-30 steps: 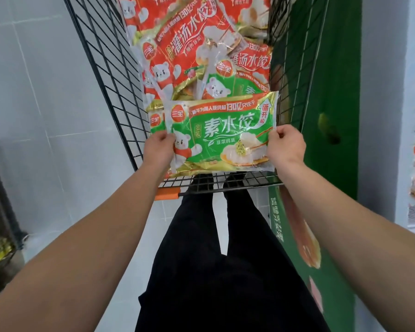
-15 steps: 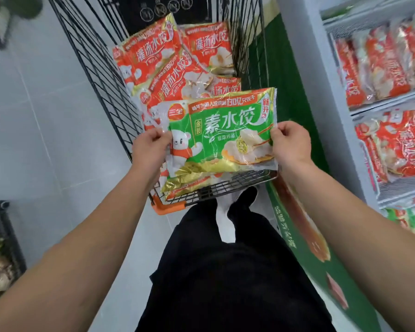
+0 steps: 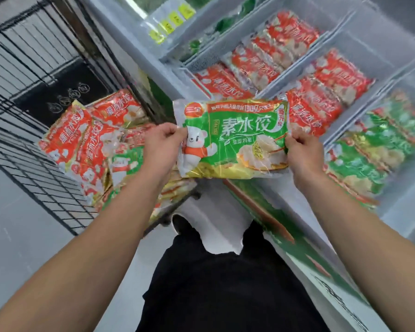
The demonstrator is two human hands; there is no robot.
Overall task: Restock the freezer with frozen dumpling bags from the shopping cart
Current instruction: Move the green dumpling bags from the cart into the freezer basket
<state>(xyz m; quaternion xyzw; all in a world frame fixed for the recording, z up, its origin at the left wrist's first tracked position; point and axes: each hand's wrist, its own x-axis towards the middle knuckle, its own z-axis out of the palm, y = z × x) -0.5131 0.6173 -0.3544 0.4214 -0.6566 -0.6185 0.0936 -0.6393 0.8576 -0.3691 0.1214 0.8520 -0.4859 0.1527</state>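
Freezer shelves are blurring, their red bag labels hard to read; your left hand (image 3: 164, 137) and right hand (image 3: 303, 149) are pinching the side edges of the green plastic dumpling bag (image 3: 235, 137) reading 素水饺, between black wire shopping cart (image 3: 34, 130) and white freezer (image 3: 345, 68); red bags (image 3: 82, 140) are lying in the cart.

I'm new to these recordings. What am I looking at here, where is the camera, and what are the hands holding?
There is no robot: the camera sits on a person's head and looks down at their bare arms. The left hand and right hand grip the two ends of a green dumpling bag, held in the air. To the left is a wire shopping cart with more red bags. To the right is the open freezer, its compartments stocked with red and green bags.
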